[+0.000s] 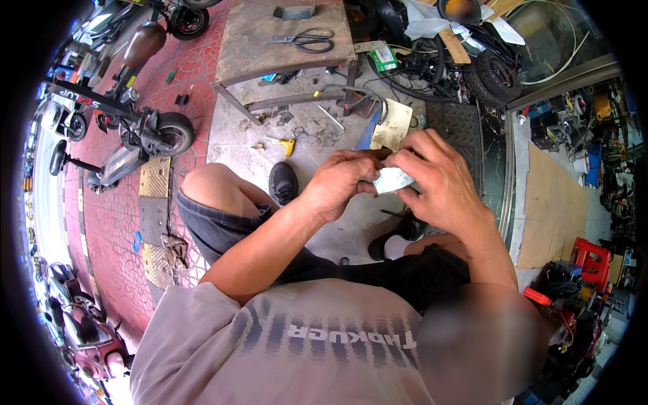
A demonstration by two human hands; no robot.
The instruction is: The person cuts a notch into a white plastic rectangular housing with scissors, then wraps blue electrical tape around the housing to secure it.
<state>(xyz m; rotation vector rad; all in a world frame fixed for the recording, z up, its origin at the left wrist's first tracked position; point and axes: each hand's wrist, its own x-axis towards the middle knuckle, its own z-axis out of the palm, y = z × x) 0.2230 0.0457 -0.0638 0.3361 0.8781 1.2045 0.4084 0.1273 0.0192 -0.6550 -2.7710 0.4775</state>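
Observation:
My left hand [339, 183] and my right hand [437, 174] meet in front of my body, with fingers closed on a small white piece with pale green print [393, 181]. It looks like folded paper or a strip of film, but its exact kind is hard to make out. The fingers of both hands pinch it from either side and hide part of it. Just beyond the fingertips are a cream-coloured sheet [397, 120] and a blue strip [368, 132]; whether the hands touch them I cannot tell.
A worn table [243, 40] ahead bears black-handled scissors [312, 40]. A yellow-handled tool [288, 146] lies on the floor. Electric scooters [125, 152] stand at the left on red paving. Cables and tyres [496, 75] crowd the far right, and a red case [592, 263] sits at the right.

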